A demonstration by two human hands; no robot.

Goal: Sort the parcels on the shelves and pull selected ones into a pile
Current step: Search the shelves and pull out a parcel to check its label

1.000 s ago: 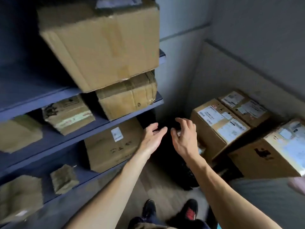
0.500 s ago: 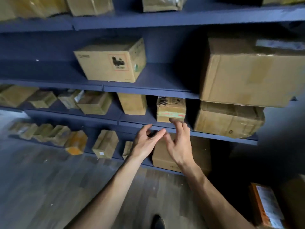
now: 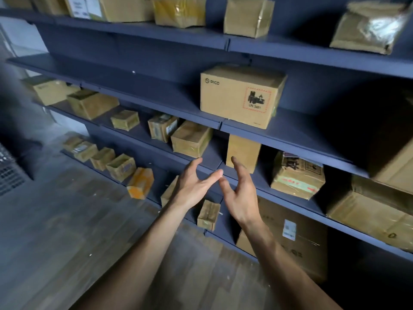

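Left hand (image 3: 194,184): arm stretched forward, fingers spread and slightly curved, holding nothing. Right hand (image 3: 240,193): same pose, palm turned towards the left hand, also empty. Their nearest fingertips almost meet; can't tell if they touch. Both hover in front of the dark blue shelving (image 3: 156,92), touching no parcel.

Parcels are brown cardboard, mostly taped, some creased.

- Far left of the left hand, lowest shelf: row of four small brown parcels (image 3: 120,167), then one orange parcel (image 3: 140,183) just left of the left wrist.
- Up-left of the left hand, next shelf: five parcels. The nearest, a glossy taped box (image 3: 192,138), sits just above the left fingertips.
- Behind the left wrist: one parcel, mostly hidden.
- Between the forearms, below the hands: one small worn box (image 3: 209,215), upright.
- Just above the right fingertips: one plain upright box (image 3: 242,153).
- Higher, a shelf up: one clean PICO box (image 3: 241,97) with a red-bordered hazard mark.
- Right of the right hand: one crumpled box (image 3: 297,175) with red-printed tape.
- Behind the right forearm, low: one large box (image 3: 290,238) with a white label.
- Far right: two more large boxes, cut off by the frame edge.
- Top shelf: several more, blurred.

Wood floor (image 3: 67,220) lies below the left arm.
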